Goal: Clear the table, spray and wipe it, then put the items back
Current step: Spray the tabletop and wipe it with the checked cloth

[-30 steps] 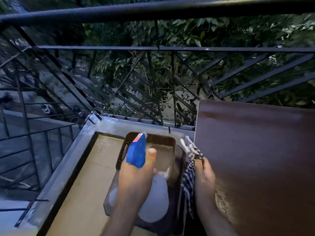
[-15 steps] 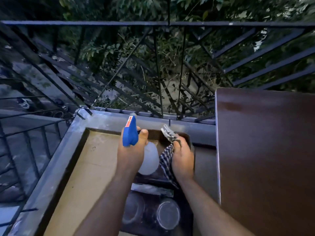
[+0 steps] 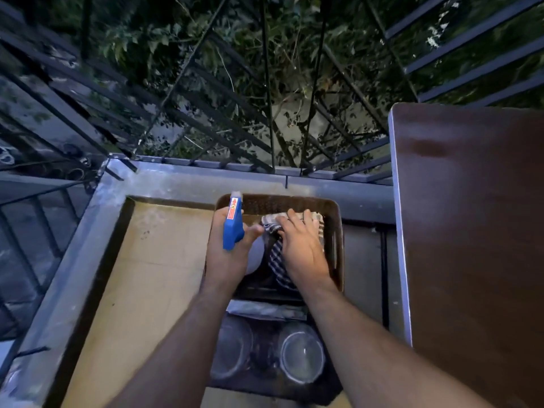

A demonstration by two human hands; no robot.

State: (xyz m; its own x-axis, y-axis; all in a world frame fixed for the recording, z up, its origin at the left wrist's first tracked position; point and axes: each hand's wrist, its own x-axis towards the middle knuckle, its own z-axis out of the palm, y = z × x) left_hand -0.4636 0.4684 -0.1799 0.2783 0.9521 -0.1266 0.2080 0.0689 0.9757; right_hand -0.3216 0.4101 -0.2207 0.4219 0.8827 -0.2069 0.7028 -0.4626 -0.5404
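While the left hand (image 3: pixel 228 254) grips the spray bottle (image 3: pixel 233 223) by its neck, fingers curled round it under the blue trigger head, the pale bottle body (image 3: pixel 254 256) hangs down into the brown basket (image 3: pixel 338 231). Nozzle points far, toward the railing (image 3: pixel 265 83). Bottle sits at the basket's left side, partly hidden by the hand.

Right hand (image 3: pixel 300 245) lies flat on the checked cloth (image 3: pixel 278 263), fingers (image 3: pixel 294 220) straight and spread, pressing it down inside the basket, no pinch visible. Cloth is bunched, its far end pale and folded near the basket's far wall, its dark checked part trailing toward the near side. Cloth and bottle are just beside each other, touching or not I cannot tell.

Basket rests on the balcony floor (image 3: pixel 153 260), close to the far ledge (image 3: pixel 191 178). Near of the basket, a dark tray (image 3: pixel 265 387) holds two round glass jars (image 3: pixel 301 353) seen from above, side by side, with a flat grey item (image 3: pixel 265 310) lying between them and the basket.

Brown bench (image 3: pixel 471 231) stands to the right, its top bare with a faint smear at the far part. Foliage behind the railing bars.
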